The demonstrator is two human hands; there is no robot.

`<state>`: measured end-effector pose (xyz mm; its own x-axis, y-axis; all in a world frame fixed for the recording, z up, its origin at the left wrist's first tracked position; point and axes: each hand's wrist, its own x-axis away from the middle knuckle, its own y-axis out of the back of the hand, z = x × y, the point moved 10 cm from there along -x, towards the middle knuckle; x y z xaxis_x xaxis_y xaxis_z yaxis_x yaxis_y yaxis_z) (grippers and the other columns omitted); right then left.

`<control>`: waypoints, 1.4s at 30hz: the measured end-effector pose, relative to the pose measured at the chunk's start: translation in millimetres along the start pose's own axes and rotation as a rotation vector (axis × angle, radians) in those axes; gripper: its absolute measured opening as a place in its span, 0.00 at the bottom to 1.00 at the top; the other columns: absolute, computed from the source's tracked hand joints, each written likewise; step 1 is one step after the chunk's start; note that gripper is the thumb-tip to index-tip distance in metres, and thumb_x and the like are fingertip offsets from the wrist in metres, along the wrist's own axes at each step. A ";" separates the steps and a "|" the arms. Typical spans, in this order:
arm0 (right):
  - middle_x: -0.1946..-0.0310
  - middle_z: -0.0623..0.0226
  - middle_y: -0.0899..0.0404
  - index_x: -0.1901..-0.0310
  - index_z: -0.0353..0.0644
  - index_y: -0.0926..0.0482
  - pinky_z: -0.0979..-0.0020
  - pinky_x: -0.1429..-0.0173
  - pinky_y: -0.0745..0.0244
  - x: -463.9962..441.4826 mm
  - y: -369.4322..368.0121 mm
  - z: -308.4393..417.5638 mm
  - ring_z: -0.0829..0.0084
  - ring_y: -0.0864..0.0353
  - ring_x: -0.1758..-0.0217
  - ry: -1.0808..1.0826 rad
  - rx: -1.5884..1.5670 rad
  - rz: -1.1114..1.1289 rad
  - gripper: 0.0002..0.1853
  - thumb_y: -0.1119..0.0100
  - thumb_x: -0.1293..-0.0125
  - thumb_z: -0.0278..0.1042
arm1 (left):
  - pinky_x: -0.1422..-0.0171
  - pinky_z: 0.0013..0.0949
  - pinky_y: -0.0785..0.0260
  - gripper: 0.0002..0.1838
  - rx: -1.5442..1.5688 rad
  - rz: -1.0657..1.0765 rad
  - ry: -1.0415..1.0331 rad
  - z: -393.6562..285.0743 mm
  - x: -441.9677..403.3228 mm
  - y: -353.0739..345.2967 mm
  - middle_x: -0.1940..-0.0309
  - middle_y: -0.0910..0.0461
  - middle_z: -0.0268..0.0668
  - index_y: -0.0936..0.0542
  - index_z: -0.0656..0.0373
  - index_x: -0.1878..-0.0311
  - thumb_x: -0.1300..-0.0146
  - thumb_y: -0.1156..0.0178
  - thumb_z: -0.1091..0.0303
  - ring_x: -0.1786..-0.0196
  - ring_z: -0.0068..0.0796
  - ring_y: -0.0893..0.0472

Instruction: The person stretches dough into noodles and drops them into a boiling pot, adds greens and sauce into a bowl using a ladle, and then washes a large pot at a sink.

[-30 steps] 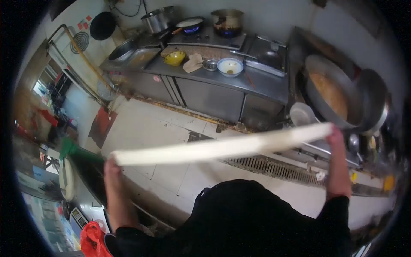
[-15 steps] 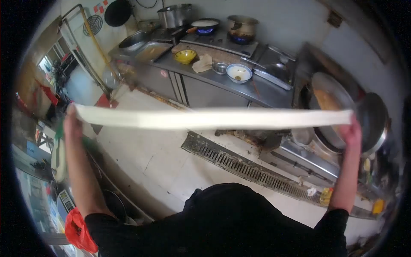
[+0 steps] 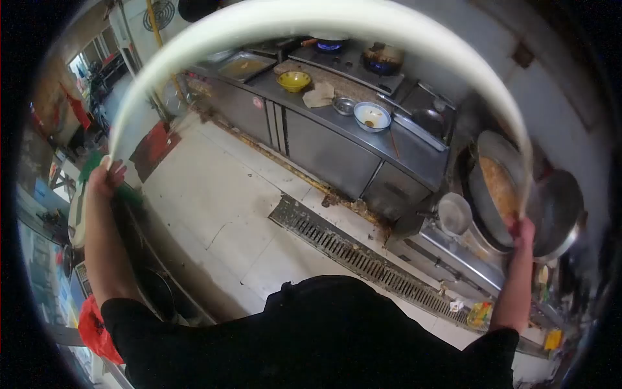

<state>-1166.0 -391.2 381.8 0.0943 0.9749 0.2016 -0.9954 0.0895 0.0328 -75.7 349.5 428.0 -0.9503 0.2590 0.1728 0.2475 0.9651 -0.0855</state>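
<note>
Left hand (image 3: 104,179): out wide left, holding one end.
Right hand (image 3: 521,229): out wide right, gripping the other.
Dough rope (image 3: 311,17): I see it arch between.

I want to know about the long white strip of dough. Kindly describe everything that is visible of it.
The long white strip looks like soft dough, in one continuous piece. It hangs in the air before the person, bowed into a high arch whose top reaches the picture's upper edge. One end is at the left hand, the other at the right hand. It appears broad at the crown and narrower toward both ends. Blur hides its fine texture. Only the hands visibly touch it.
</note>
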 end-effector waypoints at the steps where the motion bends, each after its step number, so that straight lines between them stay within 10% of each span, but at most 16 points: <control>1: 0.66 0.62 0.21 0.55 0.35 0.25 0.67 0.58 0.23 -4.7 0.5 2.7 0.67 0.20 0.64 -0.001 0.000 -0.001 0.19 0.41 0.38 0.44 | 0.62 0.42 0.26 0.20 -0.041 -0.093 0.084 11.2 9.7 -8.3 0.60 0.21 0.40 0.26 0.58 0.50 0.38 0.43 0.54 0.66 0.39 0.19; 3: 0.66 0.63 0.20 0.56 0.36 0.25 0.65 0.54 0.24 -19.1 13.1 34.3 0.66 0.20 0.62 0.160 -0.154 -0.038 0.18 0.42 0.38 0.44 | 0.59 0.42 0.26 0.20 0.229 0.143 -0.077 -8.9 -112.6 89.6 0.61 0.21 0.40 0.25 0.61 0.54 0.40 0.40 0.55 0.64 0.38 0.20; 4: 0.65 0.61 0.20 0.56 0.36 0.24 0.65 0.50 0.26 -11.6 26.0 75.6 0.66 0.21 0.59 0.275 -0.087 0.136 0.17 0.44 0.36 0.43 | 0.53 0.39 0.27 0.18 0.179 0.382 -0.189 -64.1 -6.4 17.4 0.61 0.22 0.40 0.25 0.63 0.58 0.41 0.39 0.58 0.59 0.37 0.21; 7: 0.64 0.58 0.20 0.58 0.36 0.24 0.65 0.62 0.24 9.7 38.7 104.4 0.66 0.21 0.66 0.166 -0.328 -0.036 0.18 0.48 0.34 0.45 | 0.44 0.40 0.29 0.22 0.226 0.252 -0.362 -115.4 -11.8 63.4 0.54 0.23 0.44 0.27 0.67 0.49 0.38 0.46 0.58 0.51 0.36 0.23; 10: 0.68 0.61 0.20 0.58 0.39 0.24 0.69 0.78 0.31 -14.5 40.3 19.5 0.68 0.24 0.77 0.117 -0.241 -0.106 0.17 0.48 0.34 0.46 | 0.56 0.39 0.24 0.18 0.183 0.084 -0.144 -44.3 -34.4 60.3 0.59 0.22 0.42 0.27 0.67 0.52 0.37 0.45 0.62 0.61 0.39 0.20; 17: 0.64 0.61 0.20 0.60 0.38 0.24 0.66 0.59 0.23 -11.4 44.5 101.3 0.65 0.21 0.63 0.227 -0.273 0.120 0.16 0.49 0.33 0.45 | 0.61 0.35 0.25 0.17 0.228 0.124 -0.266 -129.6 -0.1 21.7 0.65 0.20 0.37 0.23 0.64 0.57 0.39 0.42 0.58 0.65 0.31 0.20; 20: 0.66 0.62 0.21 0.60 0.39 0.23 0.67 0.66 0.24 -3.4 72.7 64.7 0.66 0.21 0.66 0.131 -0.405 -0.123 0.16 0.51 0.33 0.45 | 0.61 0.36 0.26 0.15 0.155 0.209 -0.155 -97.8 -62.0 64.5 0.66 0.20 0.39 0.23 0.63 0.58 0.39 0.43 0.59 0.65 0.33 0.20; 22: 0.70 0.65 0.21 0.61 0.41 0.23 0.67 0.77 0.31 -64.4 84.8 -35.2 0.68 0.24 0.72 -0.049 -0.252 0.221 0.11 0.49 0.36 0.39 | 0.67 0.37 0.28 0.13 -0.069 0.285 -0.151 -62.9 2.8 6.7 0.69 0.20 0.39 0.23 0.64 0.59 0.40 0.44 0.63 0.68 0.35 0.21; 25: 0.72 0.66 0.21 0.61 0.42 0.23 0.67 0.77 0.30 -9.1 51.2 -35.3 0.67 0.25 0.77 -0.084 -0.055 -0.256 0.13 0.43 0.38 0.43 | 0.57 0.37 0.26 0.17 0.101 -0.008 -0.133 -30.5 -106.3 77.6 0.64 0.22 0.42 0.26 0.66 0.53 0.43 0.42 0.67 0.61 0.40 0.21; 27: 0.70 0.66 0.21 0.59 0.40 0.23 0.66 0.74 0.28 -15.3 56.7 20.5 0.66 0.23 0.73 0.079 -0.319 -0.143 0.17 0.44 0.37 0.47 | 0.49 0.42 0.28 0.18 0.113 0.322 -0.282 -109.3 -72.1 49.9 0.58 0.22 0.44 0.28 0.68 0.53 0.42 0.43 0.65 0.57 0.41 0.22; 28: 0.67 0.64 0.20 0.56 0.40 0.23 0.67 0.71 0.27 -31.7 62.9 51.9 0.68 0.20 0.66 0.143 -0.222 0.243 0.18 0.45 0.36 0.48 | 0.49 0.44 0.29 0.19 0.162 0.156 -0.217 -135.6 -60.2 47.3 0.59 0.22 0.43 0.28 0.68 0.52 0.41 0.43 0.62 0.56 0.41 0.22; 31: 0.66 0.64 0.20 0.56 0.39 0.24 0.70 0.70 0.26 10.7 72.8 82.4 0.70 0.20 0.65 0.221 -0.372 -0.084 0.20 0.47 0.36 0.50 | 0.54 0.43 0.28 0.18 0.173 0.093 -0.264 -144.9 -54.2 49.9 0.62 0.21 0.42 0.25 0.63 0.52 0.38 0.44 0.58 0.61 0.38 0.22; 34: 0.66 0.61 0.20 0.55 0.40 0.24 0.67 0.70 0.25 -55.8 122.1 -35.4 0.65 0.19 0.67 -0.020 -0.204 -0.004 0.19 0.45 0.37 0.48 | 0.69 0.34 0.25 0.13 -0.131 0.000 -0.201 -90.7 -29.3 41.5 0.69 0.21 0.39 0.22 0.59 0.57 0.40 0.44 0.61 0.69 0.31 0.21; 37: 0.70 0.58 0.21 0.61 0.40 0.24 0.64 0.68 0.24 -18.3 90.9 -51.9 0.61 0.21 0.68 -0.140 -0.029 -0.169 0.16 0.44 0.38 0.45 | 0.62 0.38 0.25 0.16 -0.150 -0.150 -0.183 -78.8 -61.7 62.9 0.62 0.21 0.40 0.24 0.61 0.53 0.42 0.42 0.63 0.66 0.33 0.21; 40: 0.64 0.56 0.21 0.60 0.38 0.24 0.63 0.60 0.24 9.1 59.9 50.5 0.58 0.22 0.62 0.103 -0.126 0.282 0.18 0.45 0.37 0.48 | 0.43 0.45 0.32 0.24 -0.009 0.174 -0.136 -148.0 -59.4 45.2 0.54 0.23 0.44 0.30 0.66 0.43 0.36 0.48 0.57 0.49 0.40 0.24; 42: 0.63 0.57 0.21 0.60 0.40 0.24 0.67 0.61 0.24 10.2 85.6 77.4 0.62 0.22 0.62 0.244 -0.336 -0.047 0.18 0.48 0.36 0.49 | 0.42 0.45 0.34 0.26 0.128 0.185 -0.259 -178.5 -24.1 14.6 0.53 0.23 0.45 0.31 0.67 0.42 0.35 0.50 0.55 0.47 0.40 0.25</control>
<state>-1249.2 -389.3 462.5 0.1740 0.9842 -0.0322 -0.9431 0.1571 -0.2931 -15.5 364.3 597.7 -0.9122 0.3945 -0.1111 0.4096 0.8859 -0.2177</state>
